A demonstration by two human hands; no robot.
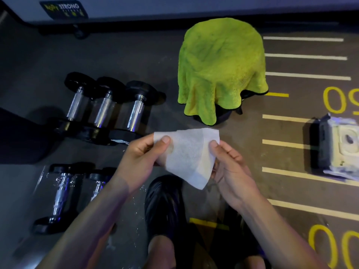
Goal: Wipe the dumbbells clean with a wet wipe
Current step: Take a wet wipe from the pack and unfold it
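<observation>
Both hands, left (138, 161) and right (231, 171), pinch the wet wipe (189, 158) stretched between them, dumbbells (103, 109) lying left.

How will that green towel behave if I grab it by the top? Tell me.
The green towel would probably come up limp, since it drapes in soft folds over whatever is underneath. It looks thick and fluffy, so likely easy to grip. The hidden object might tip as the towel drags off.

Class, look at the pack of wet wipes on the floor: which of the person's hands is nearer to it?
The right hand. It holds the wipe just left of the wet wipe pack, with bare floor between; the left hand is farther left, beyond the wipe.
</observation>
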